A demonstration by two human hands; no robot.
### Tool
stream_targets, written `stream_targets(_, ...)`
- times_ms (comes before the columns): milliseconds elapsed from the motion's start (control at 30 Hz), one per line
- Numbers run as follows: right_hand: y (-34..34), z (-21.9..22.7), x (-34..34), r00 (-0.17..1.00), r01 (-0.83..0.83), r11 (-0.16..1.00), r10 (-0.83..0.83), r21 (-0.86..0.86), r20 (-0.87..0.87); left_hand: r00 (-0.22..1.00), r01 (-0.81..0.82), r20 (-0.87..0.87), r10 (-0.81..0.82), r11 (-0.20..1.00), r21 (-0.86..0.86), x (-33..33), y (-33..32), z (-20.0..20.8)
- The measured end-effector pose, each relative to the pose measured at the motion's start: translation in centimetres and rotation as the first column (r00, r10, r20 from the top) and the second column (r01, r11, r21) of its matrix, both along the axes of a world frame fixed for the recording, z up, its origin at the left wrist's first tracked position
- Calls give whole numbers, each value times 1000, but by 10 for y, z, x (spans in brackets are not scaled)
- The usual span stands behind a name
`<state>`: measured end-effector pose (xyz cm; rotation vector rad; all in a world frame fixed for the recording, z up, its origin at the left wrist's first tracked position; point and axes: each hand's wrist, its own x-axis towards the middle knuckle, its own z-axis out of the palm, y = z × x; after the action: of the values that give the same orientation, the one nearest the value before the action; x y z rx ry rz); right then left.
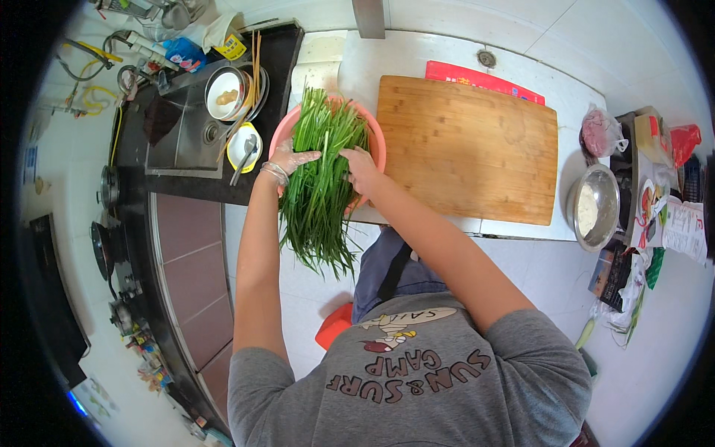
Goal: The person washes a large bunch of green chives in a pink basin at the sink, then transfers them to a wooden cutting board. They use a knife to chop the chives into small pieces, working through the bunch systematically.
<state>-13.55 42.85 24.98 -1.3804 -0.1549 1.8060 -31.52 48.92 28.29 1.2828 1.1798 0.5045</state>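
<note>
Greens (316, 205) clamped in left grip (292, 159) and right grip (362, 168) overhang the table's (572, 123) near edge; better gather those trailing tips.

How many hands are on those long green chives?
2: the left hand on the left side of the chives, the right hand on their right side. The chives partly cover both hands.

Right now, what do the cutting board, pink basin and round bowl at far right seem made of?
Cutting board: wood or bamboo, smooth with a slight sheen; streaky brown grain shows.
Pink basin: probably plastic, judging by its even colour and smooth rim.
Round bowl: likely stainless steel, fairly polished; its grey wall catches bright reflections, though the exact metal is unclear.
</note>
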Motion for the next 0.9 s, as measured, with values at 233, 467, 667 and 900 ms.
stream_targets(233, 7, -26, -3, 924, -74, 990, 112, -116, 366, 992, -109, 67, 104, 990, 85, 0, -4, 6)
stream_targets(467, -8, -6, -10, 571, -280, 934, -25, 223, 820, 988, -156, -8, 156, 986, -61, -5, -11, 28)
stream_targets(667, -28, -5, -5, 332, -782, 528, -97, 331, 938, 989, -142, -37, 140, 988, -59, -1, -17, 67)
stream_targets(900, -46, -12, 2, -102, -934, 317, 206, -165, 973, 1000, 6, 13, -4, 993, -121, -17, -4, 72)
